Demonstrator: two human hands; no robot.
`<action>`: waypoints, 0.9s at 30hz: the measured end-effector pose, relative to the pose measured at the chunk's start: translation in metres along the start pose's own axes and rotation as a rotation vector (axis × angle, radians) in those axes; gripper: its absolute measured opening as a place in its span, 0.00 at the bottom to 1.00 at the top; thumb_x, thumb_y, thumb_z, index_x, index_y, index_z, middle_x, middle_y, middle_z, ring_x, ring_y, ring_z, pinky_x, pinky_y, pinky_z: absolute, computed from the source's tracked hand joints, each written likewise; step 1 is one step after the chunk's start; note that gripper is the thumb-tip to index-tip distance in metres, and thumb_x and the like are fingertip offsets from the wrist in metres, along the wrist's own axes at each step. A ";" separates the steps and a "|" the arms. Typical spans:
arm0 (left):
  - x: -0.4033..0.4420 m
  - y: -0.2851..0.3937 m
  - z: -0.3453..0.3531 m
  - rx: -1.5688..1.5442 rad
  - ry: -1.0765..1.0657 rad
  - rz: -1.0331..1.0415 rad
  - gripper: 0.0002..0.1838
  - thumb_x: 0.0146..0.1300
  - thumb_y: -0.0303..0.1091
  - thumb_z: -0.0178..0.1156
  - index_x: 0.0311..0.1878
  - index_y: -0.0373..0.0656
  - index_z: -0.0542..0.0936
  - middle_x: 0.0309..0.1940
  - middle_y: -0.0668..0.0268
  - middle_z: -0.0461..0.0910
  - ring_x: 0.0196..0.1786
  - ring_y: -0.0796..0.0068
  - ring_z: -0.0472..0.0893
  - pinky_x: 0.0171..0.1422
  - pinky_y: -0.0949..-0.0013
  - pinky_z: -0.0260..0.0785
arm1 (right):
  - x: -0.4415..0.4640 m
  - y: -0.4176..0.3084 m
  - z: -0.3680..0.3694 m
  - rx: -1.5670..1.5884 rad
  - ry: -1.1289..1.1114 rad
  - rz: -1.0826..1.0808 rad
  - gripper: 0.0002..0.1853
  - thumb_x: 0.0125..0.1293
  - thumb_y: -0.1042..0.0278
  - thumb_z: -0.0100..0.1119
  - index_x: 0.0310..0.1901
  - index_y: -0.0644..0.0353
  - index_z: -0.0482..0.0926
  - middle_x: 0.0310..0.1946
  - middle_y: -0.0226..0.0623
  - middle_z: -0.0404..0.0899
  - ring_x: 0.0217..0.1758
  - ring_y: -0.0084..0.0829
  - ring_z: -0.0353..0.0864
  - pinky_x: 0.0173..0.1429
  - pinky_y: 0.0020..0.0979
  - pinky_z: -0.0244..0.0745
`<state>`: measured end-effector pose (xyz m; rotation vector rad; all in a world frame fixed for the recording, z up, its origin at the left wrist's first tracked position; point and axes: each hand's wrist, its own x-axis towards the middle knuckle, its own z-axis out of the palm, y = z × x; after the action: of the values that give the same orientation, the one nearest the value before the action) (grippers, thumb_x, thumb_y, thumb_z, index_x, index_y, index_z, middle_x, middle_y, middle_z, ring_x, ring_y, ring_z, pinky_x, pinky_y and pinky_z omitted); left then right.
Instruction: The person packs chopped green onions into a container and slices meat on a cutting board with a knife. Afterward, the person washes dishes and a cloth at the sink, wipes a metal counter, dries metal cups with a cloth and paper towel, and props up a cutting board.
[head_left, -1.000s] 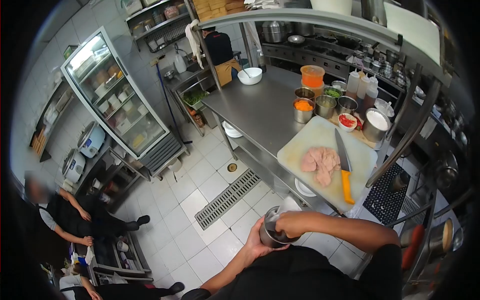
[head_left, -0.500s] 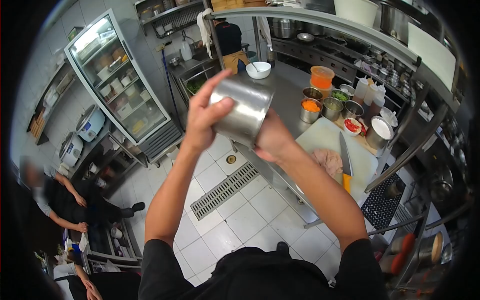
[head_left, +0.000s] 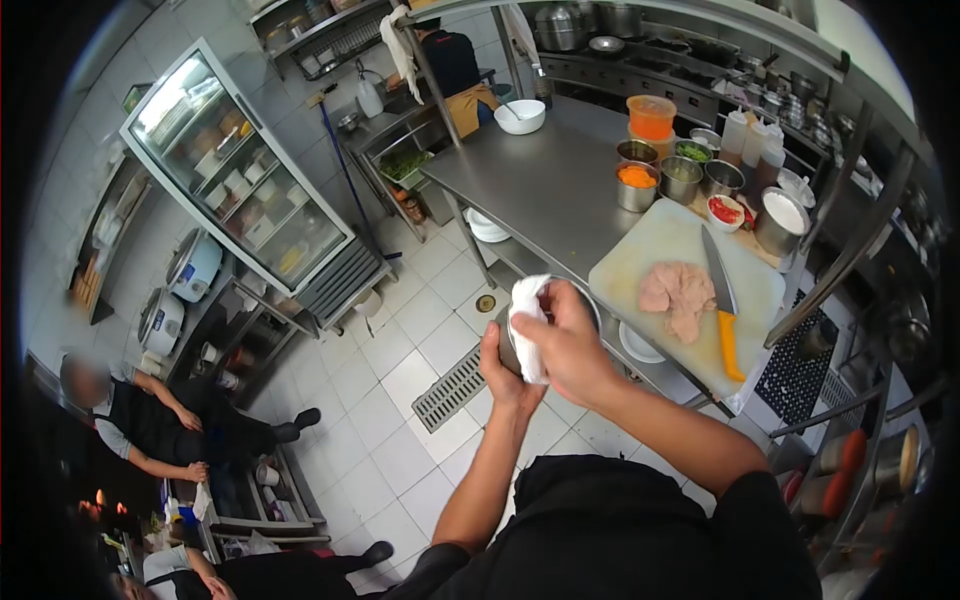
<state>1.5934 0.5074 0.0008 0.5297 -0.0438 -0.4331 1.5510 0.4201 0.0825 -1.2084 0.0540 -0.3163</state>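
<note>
Between my hands, low in front of my body, is a metal container [head_left: 506,338], mostly hidden behind the fingers and a cloth. My left hand [head_left: 508,382] grips its left side, thumb up along the wall. A bunched white cloth [head_left: 527,298] is pinched in my right hand [head_left: 577,345], which presses it against the container. To the right on the worktable lies a white cutting board [head_left: 625,255], bearing pale raw meat [head_left: 680,295] and a knife with an orange handle [head_left: 730,345].
Metal tins, one with orange shreds [head_left: 637,177], squeeze bottles [head_left: 752,140] and a white bowl [head_left: 520,117] stand on the steel worktable [head_left: 480,165]. A glass-door fridge [head_left: 245,185] is on the left. Two people sit lower left; another person [head_left: 450,75] stands at the back.
The container has come down and nearer my body from its raised position. A white cloth now shows in my right hand. The view has shifted, showing more of the worktable.
</note>
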 end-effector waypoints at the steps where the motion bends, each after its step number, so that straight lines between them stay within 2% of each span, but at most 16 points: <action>1: -0.003 0.013 0.012 0.044 0.018 -0.013 0.31 0.66 0.58 0.52 0.59 0.40 0.75 0.51 0.57 0.80 0.53 0.59 0.81 0.61 0.56 0.73 | -0.004 0.004 -0.001 -0.105 -0.065 -0.063 0.24 0.62 0.72 0.60 0.58 0.67 0.67 0.46 0.44 0.76 0.52 0.34 0.78 0.56 0.36 0.73; 2: -0.003 0.030 0.025 0.083 0.030 -0.025 0.29 0.66 0.56 0.54 0.58 0.40 0.76 0.48 0.56 0.82 0.50 0.59 0.82 0.60 0.56 0.73 | -0.005 -0.002 -0.002 -0.214 -0.132 -0.131 0.24 0.61 0.72 0.60 0.58 0.66 0.67 0.46 0.45 0.77 0.53 0.37 0.78 0.55 0.36 0.73; 3: -0.002 0.048 0.024 0.073 -0.029 -0.118 0.31 0.66 0.57 0.53 0.60 0.39 0.74 0.49 0.55 0.81 0.52 0.59 0.81 0.61 0.56 0.73 | -0.012 -0.013 -0.004 -0.331 -0.231 -0.094 0.23 0.60 0.72 0.60 0.57 0.65 0.69 0.45 0.46 0.78 0.52 0.40 0.78 0.55 0.37 0.73; 5: -0.006 0.083 0.065 0.297 -0.143 -0.185 0.29 0.66 0.54 0.55 0.60 0.40 0.73 0.51 0.57 0.80 0.53 0.62 0.80 0.61 0.56 0.72 | -0.022 -0.040 -0.006 -0.559 -0.431 -0.027 0.20 0.59 0.73 0.60 0.54 0.64 0.73 0.43 0.49 0.79 0.52 0.46 0.78 0.55 0.39 0.74; 6: -0.005 0.092 0.073 0.401 -0.182 -0.243 0.28 0.65 0.54 0.57 0.59 0.41 0.73 0.51 0.58 0.79 0.52 0.63 0.80 0.60 0.56 0.73 | -0.015 -0.043 -0.014 -0.775 -0.558 -0.130 0.18 0.58 0.73 0.61 0.51 0.63 0.75 0.42 0.48 0.80 0.51 0.47 0.79 0.55 0.40 0.75; 8: 0.003 0.103 0.082 0.548 -0.071 -0.412 0.26 0.64 0.54 0.59 0.56 0.43 0.74 0.49 0.61 0.79 0.50 0.65 0.80 0.58 0.57 0.73 | 0.005 -0.040 -0.034 -1.203 -0.787 -0.346 0.14 0.55 0.73 0.62 0.45 0.62 0.79 0.42 0.47 0.81 0.50 0.49 0.79 0.55 0.42 0.76; 9: 0.009 0.104 0.083 0.620 -0.014 -0.503 0.26 0.64 0.54 0.60 0.54 0.44 0.75 0.48 0.62 0.79 0.49 0.66 0.80 0.57 0.58 0.73 | 0.012 -0.030 -0.040 -1.318 -0.708 -0.765 0.10 0.51 0.73 0.63 0.38 0.60 0.82 0.39 0.41 0.82 0.44 0.44 0.82 0.52 0.44 0.78; 10: 0.014 0.104 0.080 0.609 -0.005 -0.604 0.26 0.64 0.55 0.60 0.55 0.43 0.75 0.48 0.61 0.79 0.50 0.65 0.80 0.58 0.57 0.73 | 0.015 -0.040 -0.039 -1.444 -0.751 -0.841 0.12 0.50 0.73 0.62 0.39 0.58 0.83 0.38 0.38 0.83 0.44 0.39 0.83 0.49 0.42 0.80; 13: 0.018 0.098 0.064 0.518 0.038 -0.862 0.26 0.64 0.54 0.60 0.54 0.42 0.76 0.48 0.60 0.80 0.49 0.65 0.81 0.59 0.55 0.73 | 0.012 -0.035 -0.041 -1.507 -0.900 -0.684 0.12 0.50 0.71 0.61 0.39 0.57 0.84 0.37 0.38 0.82 0.44 0.38 0.82 0.45 0.40 0.80; 15: 0.007 0.092 0.062 0.545 0.043 -0.785 0.24 0.64 0.53 0.62 0.53 0.43 0.77 0.46 0.62 0.81 0.48 0.67 0.81 0.56 0.57 0.74 | 0.006 -0.011 -0.052 -1.535 -0.889 -0.696 0.12 0.50 0.69 0.61 0.39 0.56 0.84 0.36 0.40 0.82 0.45 0.38 0.82 0.47 0.40 0.79; 16: 0.005 0.086 0.057 0.538 0.010 -0.754 0.24 0.64 0.52 0.62 0.53 0.43 0.77 0.46 0.62 0.81 0.47 0.67 0.82 0.56 0.58 0.74 | -0.001 0.008 -0.059 -1.564 -0.775 -0.642 0.16 0.48 0.67 0.64 0.42 0.58 0.84 0.38 0.43 0.83 0.46 0.41 0.82 0.51 0.42 0.77; 18: -0.001 0.069 0.052 0.551 0.013 -0.686 0.22 0.65 0.50 0.62 0.52 0.43 0.77 0.45 0.62 0.82 0.46 0.68 0.82 0.55 0.61 0.74 | -0.014 0.054 -0.077 -1.247 -0.591 -0.485 0.22 0.50 0.67 0.65 0.50 0.60 0.81 0.47 0.49 0.82 0.53 0.46 0.80 0.57 0.44 0.74; 20: -0.009 0.034 0.023 0.512 0.035 -0.592 0.22 0.65 0.50 0.61 0.52 0.43 0.77 0.44 0.62 0.82 0.47 0.67 0.81 0.56 0.62 0.73 | -0.035 0.065 -0.077 -0.959 -0.483 -0.184 0.25 0.53 0.69 0.65 0.55 0.64 0.77 0.53 0.52 0.79 0.59 0.48 0.77 0.61 0.43 0.72; 21: -0.017 0.014 0.007 0.461 0.084 -0.559 0.22 0.65 0.50 0.61 0.53 0.42 0.77 0.45 0.62 0.82 0.47 0.67 0.81 0.57 0.62 0.73 | -0.045 0.060 -0.076 -0.699 -0.438 0.104 0.24 0.59 0.71 0.59 0.59 0.65 0.74 0.53 0.50 0.79 0.60 0.44 0.77 0.63 0.40 0.72; 24: -0.041 -0.044 -0.045 0.317 0.171 -0.423 0.23 0.66 0.49 0.59 0.54 0.41 0.77 0.47 0.60 0.82 0.50 0.66 0.81 0.60 0.62 0.71 | -0.062 0.076 -0.088 0.312 -0.068 0.817 0.22 0.61 0.76 0.53 0.59 0.64 0.74 0.53 0.44 0.79 0.59 0.39 0.78 0.63 0.38 0.73; 27: -0.059 -0.064 -0.046 0.191 0.285 -0.356 0.24 0.67 0.52 0.57 0.55 0.42 0.76 0.48 0.61 0.82 0.51 0.63 0.81 0.61 0.57 0.71 | -0.064 0.087 -0.129 0.464 -0.040 0.720 0.21 0.61 0.78 0.50 0.58 0.62 0.74 0.51 0.42 0.80 0.54 0.36 0.81 0.59 0.38 0.77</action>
<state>1.5217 0.5039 -0.0670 0.7873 0.2897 -0.7004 1.4809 0.3470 -0.0521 -0.6705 0.3526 0.3166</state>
